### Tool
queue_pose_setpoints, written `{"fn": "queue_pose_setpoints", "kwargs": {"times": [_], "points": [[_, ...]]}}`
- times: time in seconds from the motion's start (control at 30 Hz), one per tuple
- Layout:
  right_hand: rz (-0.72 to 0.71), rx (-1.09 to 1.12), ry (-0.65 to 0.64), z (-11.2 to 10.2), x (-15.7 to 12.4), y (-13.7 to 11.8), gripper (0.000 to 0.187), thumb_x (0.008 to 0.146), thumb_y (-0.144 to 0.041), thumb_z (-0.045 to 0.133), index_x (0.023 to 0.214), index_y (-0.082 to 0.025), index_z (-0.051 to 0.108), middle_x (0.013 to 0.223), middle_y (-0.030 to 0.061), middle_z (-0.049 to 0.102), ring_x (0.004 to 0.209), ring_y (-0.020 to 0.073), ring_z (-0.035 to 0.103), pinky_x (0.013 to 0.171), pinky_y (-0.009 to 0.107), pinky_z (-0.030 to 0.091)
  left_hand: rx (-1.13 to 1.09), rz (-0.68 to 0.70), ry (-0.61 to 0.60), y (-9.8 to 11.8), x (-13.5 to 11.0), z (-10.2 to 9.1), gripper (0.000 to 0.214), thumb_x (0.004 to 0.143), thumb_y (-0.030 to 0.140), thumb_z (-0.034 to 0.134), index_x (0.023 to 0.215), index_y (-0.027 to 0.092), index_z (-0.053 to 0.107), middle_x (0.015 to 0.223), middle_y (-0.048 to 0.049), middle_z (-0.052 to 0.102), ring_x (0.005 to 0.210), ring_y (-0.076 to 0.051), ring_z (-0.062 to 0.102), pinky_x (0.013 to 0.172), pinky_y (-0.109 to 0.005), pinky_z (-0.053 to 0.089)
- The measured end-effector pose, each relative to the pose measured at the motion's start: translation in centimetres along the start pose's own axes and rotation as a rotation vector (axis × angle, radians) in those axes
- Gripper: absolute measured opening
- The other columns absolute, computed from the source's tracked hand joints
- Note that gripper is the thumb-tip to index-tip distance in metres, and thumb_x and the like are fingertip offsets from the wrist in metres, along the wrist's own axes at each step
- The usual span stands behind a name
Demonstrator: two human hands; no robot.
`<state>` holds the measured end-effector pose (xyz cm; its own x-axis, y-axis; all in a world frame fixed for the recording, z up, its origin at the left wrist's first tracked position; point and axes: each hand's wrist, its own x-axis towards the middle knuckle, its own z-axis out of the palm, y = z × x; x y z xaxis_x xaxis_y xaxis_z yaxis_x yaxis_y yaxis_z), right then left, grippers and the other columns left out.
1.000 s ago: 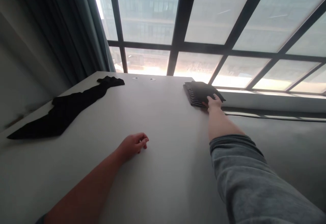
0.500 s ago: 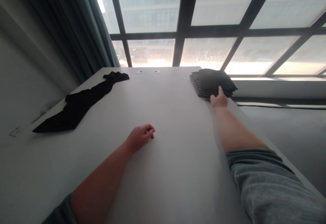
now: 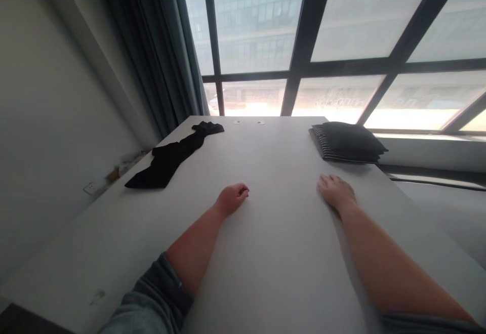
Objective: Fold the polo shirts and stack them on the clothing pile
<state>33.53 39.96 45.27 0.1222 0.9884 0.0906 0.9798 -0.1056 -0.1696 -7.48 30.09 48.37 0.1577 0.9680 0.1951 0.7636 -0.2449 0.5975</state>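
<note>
Left hand (image 3: pixel 231 198) and right hand (image 3: pixel 336 192) rest empty on a table (image 3: pixel 281 258).

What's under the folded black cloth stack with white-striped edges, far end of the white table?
The stack sits on the white tabletop; striped layers show at its left edge under a plain black top. Inner layers and the tabletop beneath are covered and cannot be seen.

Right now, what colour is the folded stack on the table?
The stack is black, with thin white stripes down its left side; the head view shows it best.
</note>
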Motion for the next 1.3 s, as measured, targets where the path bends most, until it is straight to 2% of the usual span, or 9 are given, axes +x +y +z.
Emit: {"fn": "queue_pose_setpoints", "kwargs": {"times": [0.13, 0.33, 0.5, 0.63, 0.73, 0.83, 1.07, 1.2, 1.3], "points": [[-0.222, -0.059, -0.029, 0.8, -5.6, -0.9, 0.061, 0.103, -0.043, 0.036, 0.158, -0.021, 0.049, 0.164, 0.0131, 0.041, 0.150, 0.0299, 0.041, 0.124, 0.049, 0.030, 0.197, -0.189, 0.233, -5.2, 0.4, -4.9, 0.025, 0.093, 0.021, 0.054, 0.108, 0.018, 0.073, 0.120, -0.0117, 0.070, 0.120, -0.025, 0.061, 0.111, -0.038, 0.043], [-0.305, -0.039, 0.007, 0.2, -12.4, -2.7, 0.059, 0.101, -0.040, 0.038, 0.154, -0.020, 0.055, 0.161, 0.0128, 0.046, 0.147, 0.0312, 0.045, 0.124, 0.051, 0.033, 0.418, -0.618, 0.536, -13.0, -2.9, -12.9, 0.048, 0.090, 0.019, 0.052, 0.137, 0.018, 0.062, 0.153, -0.0185, 0.046, 0.143, -0.040, 0.037, 0.115, -0.059, 0.033], [-0.374, 0.015, -0.031, 0.2, -16.8, -5.7, 0.058, 0.100, -0.039, 0.042, 0.155, -0.025, 0.055, 0.163, 0.0085, 0.045, 0.150, 0.0305, 0.042, 0.127, 0.052, 0.028, 0.460, -0.833, 0.521, -17.3, -6.6, -17.4, 0.051, 0.093, 0.031, 0.052, 0.142, 0.020, 0.060, 0.154, -0.0187, 0.048, 0.139, -0.044, 0.042, 0.112, -0.064, 0.035], [-0.397, 0.057, -0.069, -0.2, -19.3, -8.2, 0.057, 0.099, -0.037, 0.044, 0.155, -0.025, 0.055, 0.165, 0.0083, 0.042, 0.152, 0.0304, 0.039, 0.128, 0.053, 0.024, 0.500, -0.855, 0.486, -17.9, -7.2, -18.2, 0.052, 0.094, 0.026, 0.048, 0.145, 0.024, 0.060, 0.153, -0.0158, 0.051, 0.134, -0.041, 0.048, 0.107, -0.059, 0.041], [-0.394, 0.088, -0.099, -0.8, -20.8, -10.3, 0.057, 0.099, -0.035, 0.046, 0.154, -0.024, 0.055, 0.165, 0.0098, 0.041, 0.154, 0.0313, 0.037, 0.129, 0.053, 0.021, 0.541, -0.828, 0.486, -16.5, -6.5, -17.2, 0.050, 0.096, 0.020, 0.041, 0.140, 0.021, 0.063, 0.145, -0.0192, 0.058, 0.131, -0.041, 0.051, 0.106, -0.060, 0.039], [-0.397, 0.123, -0.155, -1.3, -21.9, -12.8, 0.059, 0.098, -0.034, 0.048, 0.156, -0.024, 0.053, 0.167, 0.0091, 0.038, 0.156, 0.0310, 0.033, 0.130, 0.053, 0.017, 0.563, -0.715, 0.453, -13.8, -5.4, -14.9, 0.045, 0.097, 0.019, 0.041, 0.134, 0.020, 0.067, 0.134, -0.0197, 0.065, 0.125, -0.039, 0.057, 0.103, -0.058, 0.039], [-0.396, 0.247, -0.185, -1.3, -22.6, -18.2, 0.067, 0.095, -0.032, 0.053, 0.159, -0.013, 0.047, 0.167, 0.0148, 0.036, 0.158, 0.0322, 0.029, 0.132, 0.052, 0.012, 0.501, -0.353, 0.320, -4.3, -2.6, -5.2, 0.035, 0.098, 0.024, 0.049, 0.124, 0.020, 0.072, 0.123, -0.0146, 0.071, 0.122, -0.033, 0.059, 0.105, -0.050, 0.039], [-0.439, 0.335, -0.127, -0.6, -21.9, -18.0, 0.080, 0.090, -0.027, 0.057, 0.164, -0.008, 0.035, 0.168, 0.0181, 0.032, 0.157, 0.0305, 0.028, 0.133, 0.047, 0.018, 0.394, -0.174, 0.220, 1.8, -2.9, 0.7, 0.038, 0.098, 0.020, 0.050, 0.130, 0.022, 0.070, 0.126, -0.0118, 0.071, 0.120, -0.028, 0.062, 0.104, -0.043, 0.044], [-0.477, 0.419, -0.027, -0.1, -21.2, -16.1, 0.084, 0.085, -0.022, 0.059, 0.164, -0.011, 0.033, 0.167, 0.0185, 0.033, 0.156, 0.0300, 0.029, 0.130, 0.046, 0.026, 0.301, -0.019, 0.120, 5.2, -4.1, 3.6, 0.040, 0.097, 0.019, 0.051, 0.132, 0.022, 0.070, 0.131, -0.0093, 0.071, 0.123, -0.023, 0.062, 0.107, -0.036, 0.045]]}}
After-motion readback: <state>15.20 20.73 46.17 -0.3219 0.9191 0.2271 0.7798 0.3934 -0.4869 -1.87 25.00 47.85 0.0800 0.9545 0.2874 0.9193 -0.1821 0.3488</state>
